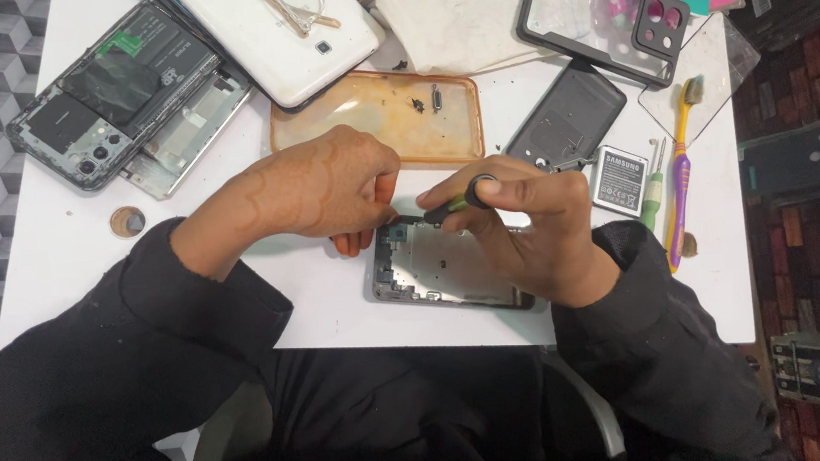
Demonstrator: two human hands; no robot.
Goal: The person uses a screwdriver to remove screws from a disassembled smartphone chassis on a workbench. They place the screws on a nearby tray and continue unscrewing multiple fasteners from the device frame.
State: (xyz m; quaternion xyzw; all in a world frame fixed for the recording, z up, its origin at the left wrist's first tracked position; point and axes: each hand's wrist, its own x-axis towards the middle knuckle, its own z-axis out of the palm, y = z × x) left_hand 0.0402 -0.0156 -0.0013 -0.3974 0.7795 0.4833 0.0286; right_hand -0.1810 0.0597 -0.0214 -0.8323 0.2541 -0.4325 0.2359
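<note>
Right hand [527, 215] pinches a small screwdriver [457, 203] on the phone frame [443, 272] at table [65, 241] 6 o'clock, left hand [327, 183] curled, steadying its corner; frame looks thin, light, bendable—hold by edges.

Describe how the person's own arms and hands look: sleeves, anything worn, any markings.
Both arms are covered in long, loose black sleeves that end at the wrists. The left hand is bare, with no glove, and a faint swirling henna-like pattern runs across its back and wrist. The right hand is bare too; no ring, watch or bracelet shows on either.
</note>
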